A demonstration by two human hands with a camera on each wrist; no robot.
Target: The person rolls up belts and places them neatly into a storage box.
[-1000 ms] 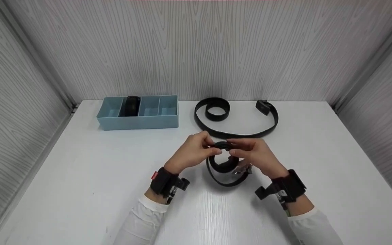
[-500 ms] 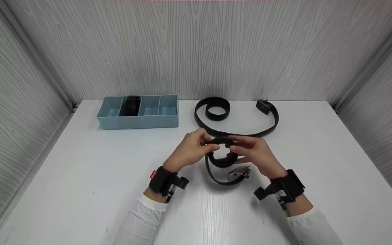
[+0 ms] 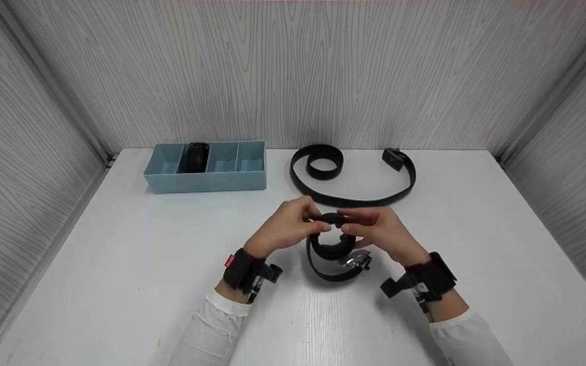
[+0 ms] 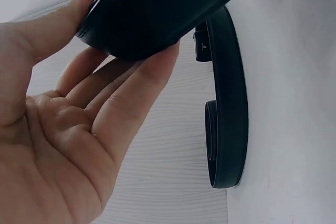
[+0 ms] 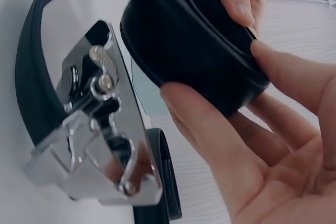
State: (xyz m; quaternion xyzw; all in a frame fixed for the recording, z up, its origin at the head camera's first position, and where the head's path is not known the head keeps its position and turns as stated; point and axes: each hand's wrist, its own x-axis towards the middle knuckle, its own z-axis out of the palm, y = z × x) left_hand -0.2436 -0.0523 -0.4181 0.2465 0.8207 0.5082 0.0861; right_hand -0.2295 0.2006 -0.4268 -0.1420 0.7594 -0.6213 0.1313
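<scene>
Both hands hold a black belt point(image 3: 332, 252) whose strap is wound into a coil. My left hand point(image 3: 291, 223) pinches the coil's left side between thumb and fingers; in the left wrist view the coil point(image 4: 152, 14) lies between thumb and fingertips. On the other side, my right hand point(image 3: 379, 229) grips the coil with its thumb at the inner edge and fingers outside. A loose end of the strap curves below the coil to a shiny metal buckle point(image 5: 100, 129), seen from its back in the right wrist view.
Behind the hands lies a second black belt point(image 3: 346, 202), partly coiled at its left end, with a dark buckle point(image 3: 393, 159) at its right. A blue divided tray point(image 3: 206, 184) stands at the back left, a rolled black belt point(image 3: 198, 158) in one compartment. Wood-grain panels enclose the white table.
The coil rises slightly, then comes back down toward the person. The buckle end swings a little left and shows more plainly below the right hand. Both hands keep their hold.
</scene>
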